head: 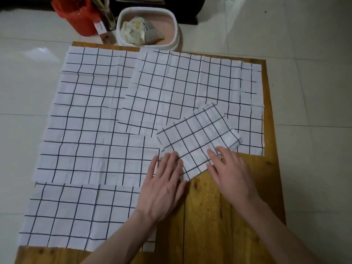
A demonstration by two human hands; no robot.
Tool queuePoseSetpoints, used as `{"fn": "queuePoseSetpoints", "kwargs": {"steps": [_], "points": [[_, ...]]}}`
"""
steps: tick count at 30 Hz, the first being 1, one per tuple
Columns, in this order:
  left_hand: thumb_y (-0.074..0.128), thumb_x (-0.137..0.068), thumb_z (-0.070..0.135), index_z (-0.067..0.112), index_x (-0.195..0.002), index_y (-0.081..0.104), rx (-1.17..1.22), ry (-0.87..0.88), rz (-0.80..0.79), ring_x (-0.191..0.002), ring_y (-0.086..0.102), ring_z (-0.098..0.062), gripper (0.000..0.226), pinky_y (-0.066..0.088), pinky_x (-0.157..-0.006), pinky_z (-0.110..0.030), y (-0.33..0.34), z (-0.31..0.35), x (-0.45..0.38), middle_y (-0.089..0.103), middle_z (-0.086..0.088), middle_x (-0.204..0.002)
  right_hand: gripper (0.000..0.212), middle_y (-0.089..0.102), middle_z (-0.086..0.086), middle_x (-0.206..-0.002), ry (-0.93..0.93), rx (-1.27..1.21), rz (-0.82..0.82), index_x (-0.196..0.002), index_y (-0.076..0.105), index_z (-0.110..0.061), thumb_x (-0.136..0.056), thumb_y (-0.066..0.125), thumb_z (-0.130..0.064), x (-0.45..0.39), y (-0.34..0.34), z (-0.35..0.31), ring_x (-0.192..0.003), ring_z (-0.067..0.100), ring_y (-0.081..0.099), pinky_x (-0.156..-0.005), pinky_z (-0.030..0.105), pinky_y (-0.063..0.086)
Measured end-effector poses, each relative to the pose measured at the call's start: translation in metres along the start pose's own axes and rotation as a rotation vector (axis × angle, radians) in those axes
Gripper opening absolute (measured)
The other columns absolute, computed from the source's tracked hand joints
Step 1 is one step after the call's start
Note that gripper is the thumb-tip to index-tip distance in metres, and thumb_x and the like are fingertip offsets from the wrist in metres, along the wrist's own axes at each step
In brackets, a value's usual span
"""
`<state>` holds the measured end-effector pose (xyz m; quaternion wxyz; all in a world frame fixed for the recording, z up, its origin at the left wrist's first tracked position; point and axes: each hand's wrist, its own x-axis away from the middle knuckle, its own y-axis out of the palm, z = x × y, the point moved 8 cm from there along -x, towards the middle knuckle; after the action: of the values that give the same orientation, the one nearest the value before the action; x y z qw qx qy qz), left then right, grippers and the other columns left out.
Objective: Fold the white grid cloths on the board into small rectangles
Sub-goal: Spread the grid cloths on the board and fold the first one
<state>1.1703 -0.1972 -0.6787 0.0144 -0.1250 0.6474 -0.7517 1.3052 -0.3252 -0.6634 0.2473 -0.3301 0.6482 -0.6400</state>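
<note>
A person presses both flat, open palms, left hand (165, 180) and right hand (229, 172), onto the near edge of a folded grid cloth (198, 140) lying askew on the wooden board (215, 216), its long axis running up to the right, unfolded cloths (91, 121) spread alongside

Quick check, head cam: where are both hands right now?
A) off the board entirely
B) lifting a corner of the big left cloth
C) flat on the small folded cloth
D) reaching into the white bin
C: the left hand and right hand both lie open, palms down, on the near edge of the small folded cloth, which lies flat on the wooden board.
</note>
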Motion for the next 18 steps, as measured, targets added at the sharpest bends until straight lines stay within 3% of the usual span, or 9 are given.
{"fn": "queuePoseSetpoints", "kwargs": {"steps": [5,9,13,18], "points": [[0.025,-0.11,0.049,0.007,-0.163,0.03,0.011,-0.096,0.041,-0.159,0.023,-0.031,0.068,0.018,-0.127,-0.053,0.0,-0.006,-0.003,0.028,-0.015,-0.17,0.049,0.064,0.009,-0.125,0.0,-0.02,-0.041,-0.14,0.062,-0.014,-0.096,0.065,-0.037,0.023,0.006,-0.022,-0.111,0.025,0.064,-0.09,0.038,0.057],[0.028,-0.111,0.047,0.006,-0.166,0.02,-0.011,-0.016,0.077,-0.162,0.012,-0.029,0.069,0.019,-0.127,-0.052,0.003,0.008,0.007,0.016,-0.014,-0.174,0.046,0.059,0.01,-0.139,0.006,-0.014,0.011,-0.146,0.056,-0.013,-0.106,0.051,-0.036,0.032,0.008,-0.026,-0.126,0.026,0.058,-0.098,0.041,0.052],[0.033,-0.11,0.043,0.003,-0.166,0.015,-0.043,0.006,0.099,-0.162,0.009,-0.029,0.071,0.017,-0.128,-0.05,0.006,0.015,0.019,0.009,-0.015,-0.175,0.054,0.04,0.007,-0.164,-0.088,-0.063,0.013,-0.157,0.042,-0.013,-0.109,0.033,-0.036,0.041,0.016,-0.04,-0.153,0.023,0.035,-0.121,0.043,0.038],[0.03,-0.111,0.047,0.005,-0.165,0.02,-0.025,0.012,0.047,-0.162,0.013,-0.029,0.07,0.018,-0.127,-0.049,0.023,0.02,0.032,0.013,-0.015,-0.174,0.062,0.013,0.003,-0.174,-0.139,-0.066,-0.093,-0.165,0.021,-0.018,-0.111,0.023,-0.048,0.052,0.039,-0.048,-0.161,0.018,0.011,-0.126,0.044,0.025]]}}
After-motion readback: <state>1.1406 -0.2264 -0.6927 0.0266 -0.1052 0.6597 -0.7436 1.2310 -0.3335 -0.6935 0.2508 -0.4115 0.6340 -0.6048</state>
